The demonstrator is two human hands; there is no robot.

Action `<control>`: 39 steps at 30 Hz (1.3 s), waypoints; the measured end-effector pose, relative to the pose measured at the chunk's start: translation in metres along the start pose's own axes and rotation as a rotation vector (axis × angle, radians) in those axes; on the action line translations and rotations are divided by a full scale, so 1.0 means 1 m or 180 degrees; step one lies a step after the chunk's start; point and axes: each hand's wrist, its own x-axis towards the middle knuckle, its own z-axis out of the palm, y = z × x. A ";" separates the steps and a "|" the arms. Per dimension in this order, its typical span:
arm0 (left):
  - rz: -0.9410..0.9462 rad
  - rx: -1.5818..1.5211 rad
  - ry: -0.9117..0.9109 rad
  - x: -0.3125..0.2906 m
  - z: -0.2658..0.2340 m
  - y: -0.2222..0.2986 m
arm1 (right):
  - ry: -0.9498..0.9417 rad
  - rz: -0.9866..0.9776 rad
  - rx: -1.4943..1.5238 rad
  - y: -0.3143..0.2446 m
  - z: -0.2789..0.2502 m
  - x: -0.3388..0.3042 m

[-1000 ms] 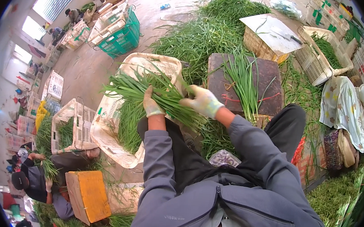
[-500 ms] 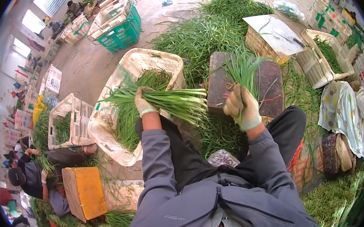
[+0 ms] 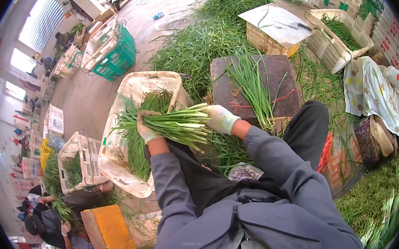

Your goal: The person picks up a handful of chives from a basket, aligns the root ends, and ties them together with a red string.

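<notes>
My left hand (image 3: 148, 128), in a pale work glove, is closed around a thick bunch of garlic chives (image 3: 180, 123). Their white stem ends point right and the green leaves spread left, over a white plastic crate (image 3: 112, 145). At the stem ends is my gloved right hand (image 3: 222, 119), its fingers closed on the topmost stalks; the fingertips are partly hidden. A smaller bunch of chives (image 3: 255, 89) lies across a dark wooden block (image 3: 222, 81) in front of me. Red ties (image 3: 282, 97) lie beside it on the block.
Beyond the block is a large heap of chives (image 3: 207, 40). A knife (image 3: 298, 25) lies on a white board (image 3: 270, 19) over a crate. Another crate (image 3: 329, 48) holds greens. A green crate (image 3: 115, 58) stands far left; near left, a co-worker (image 3: 48, 225) handles greens behind a yellow-topped box (image 3: 112, 230).
My right hand has let go of the smaller bunch, which now lies on the block, and has moved left to the stem ends of the held chives. The whole view has shifted.
</notes>
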 end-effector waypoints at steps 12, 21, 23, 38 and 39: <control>0.0548 0.1211 0.1216 -0.006 0.004 0.020 | 0.0276 0.0437 -0.0746 -0.020 -0.043 -0.054; -0.0022 0.1014 0.1132 0.000 0.004 -0.005 | 0.0081 -0.0260 -0.1116 -0.040 0.013 -0.002; -0.0206 0.0875 0.1109 -0.007 0.007 -0.009 | 0.0224 -0.0115 -0.1129 -0.036 0.013 0.001; -0.0160 0.0748 0.1030 -0.013 0.012 -0.023 | 0.0224 0.0263 -0.0492 -0.032 0.040 0.020; -0.0252 0.0765 0.1017 -0.012 0.013 -0.020 | 0.0275 -0.0034 -0.0269 -0.028 0.038 0.021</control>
